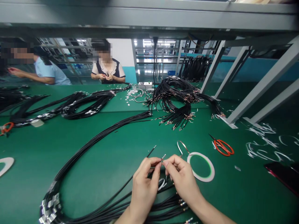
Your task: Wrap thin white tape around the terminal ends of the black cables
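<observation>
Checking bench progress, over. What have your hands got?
Left hand and right hand pinching black wire at its terminal. Cable bundle under both hands. Tape roll beside right hand.

Single head-worn view faces forward and down, positioned close above the left hand (144, 189) and right hand (183, 180), overlooking the green surface (30, 146).

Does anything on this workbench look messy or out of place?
Yes: white curly scraps lie strewn across the green mat on the right, and small silvery bits are scattered loose beside the far bundle of black cables.
</observation>
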Demonstrator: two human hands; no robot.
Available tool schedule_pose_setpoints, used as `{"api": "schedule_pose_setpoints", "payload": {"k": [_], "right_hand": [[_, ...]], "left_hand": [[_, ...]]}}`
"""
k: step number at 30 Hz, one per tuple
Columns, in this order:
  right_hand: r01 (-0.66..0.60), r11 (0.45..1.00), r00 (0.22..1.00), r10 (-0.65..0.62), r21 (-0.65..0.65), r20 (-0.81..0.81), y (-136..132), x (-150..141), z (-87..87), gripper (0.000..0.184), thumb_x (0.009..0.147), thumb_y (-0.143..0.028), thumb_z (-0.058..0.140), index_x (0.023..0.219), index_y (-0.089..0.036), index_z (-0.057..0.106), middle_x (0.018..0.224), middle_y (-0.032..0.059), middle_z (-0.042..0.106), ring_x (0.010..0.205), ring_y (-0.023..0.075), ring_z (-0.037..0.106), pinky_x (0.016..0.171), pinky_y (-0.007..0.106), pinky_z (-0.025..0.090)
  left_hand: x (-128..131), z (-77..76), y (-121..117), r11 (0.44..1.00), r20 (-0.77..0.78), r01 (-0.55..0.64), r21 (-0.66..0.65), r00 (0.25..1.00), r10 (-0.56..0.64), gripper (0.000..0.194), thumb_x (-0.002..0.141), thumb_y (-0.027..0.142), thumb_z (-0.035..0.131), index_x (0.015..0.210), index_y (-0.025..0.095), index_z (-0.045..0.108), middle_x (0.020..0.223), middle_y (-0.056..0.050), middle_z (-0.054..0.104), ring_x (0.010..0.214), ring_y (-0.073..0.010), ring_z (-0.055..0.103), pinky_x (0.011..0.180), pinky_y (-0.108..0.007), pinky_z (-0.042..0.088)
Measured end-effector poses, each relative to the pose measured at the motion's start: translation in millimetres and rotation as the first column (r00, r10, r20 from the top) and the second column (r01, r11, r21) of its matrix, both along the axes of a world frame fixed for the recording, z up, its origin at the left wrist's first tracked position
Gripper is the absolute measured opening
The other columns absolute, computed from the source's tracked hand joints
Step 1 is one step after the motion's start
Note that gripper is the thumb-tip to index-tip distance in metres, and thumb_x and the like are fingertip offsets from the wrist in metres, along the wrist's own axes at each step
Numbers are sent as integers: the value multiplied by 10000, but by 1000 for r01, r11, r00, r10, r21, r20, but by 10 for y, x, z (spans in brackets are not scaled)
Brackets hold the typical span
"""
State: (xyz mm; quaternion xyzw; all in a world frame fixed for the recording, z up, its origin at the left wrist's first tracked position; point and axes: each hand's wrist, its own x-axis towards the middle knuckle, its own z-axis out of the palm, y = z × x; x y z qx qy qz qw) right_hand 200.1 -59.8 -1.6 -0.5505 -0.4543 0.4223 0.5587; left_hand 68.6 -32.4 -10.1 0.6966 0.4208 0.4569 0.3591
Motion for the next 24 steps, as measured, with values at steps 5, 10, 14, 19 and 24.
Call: {"api": "schedule_pose_setpoints", "payload": {"k": [5,10,14,19,24], "right_hand": [[1,1000,1000,-2,-11,-16,21,-4,-3,295,882,-380,563,660,-188,529,565,-42,501,489,107,410,477,225,318],[-7,1000,1000,7,-11,-20,20,-2,-11,299,882,-379,564,658,-185,521,562,-46,491,492,104,402,480,221,315],[-8,1000,1000,8,-6,-16,22,4,-11,292,886,-374,558,668,-181,523,568,-45,489,502,106,400,487,222,314],[-6,1000,1000,6,-4,-6,25,5,-8,288,885,-372,557,671,-183,522,567,-51,463,507,108,381,487,224,302],[-2,1000,999,2,17,33,22,13,-12,289,883,-385,555,676,-184,533,584,-48,455,535,120,401,511,233,317]], "left_hand": [[6,26,6,1000,-21,8,28,1000,-7,140,876,195,553,965,223,657,879,-38,661,824,-174,642,711,-260,550],[10,33,19,999,-21,10,32,1000,-9,168,872,186,558,995,224,665,894,-40,667,820,-173,641,707,-255,547],[8,36,16,999,-20,9,39,1000,-8,186,872,180,558,1011,219,674,899,-44,668,814,-169,641,706,-251,544],[10,47,3,999,-22,-2,48,1000,4,196,867,182,564,1014,219,689,893,-49,673,799,-169,643,688,-249,539],[13,56,7,1000,8,-9,23,1000,9,191,854,205,578,991,217,710,870,-53,681,769,-175,657,664,-251,546]]}}
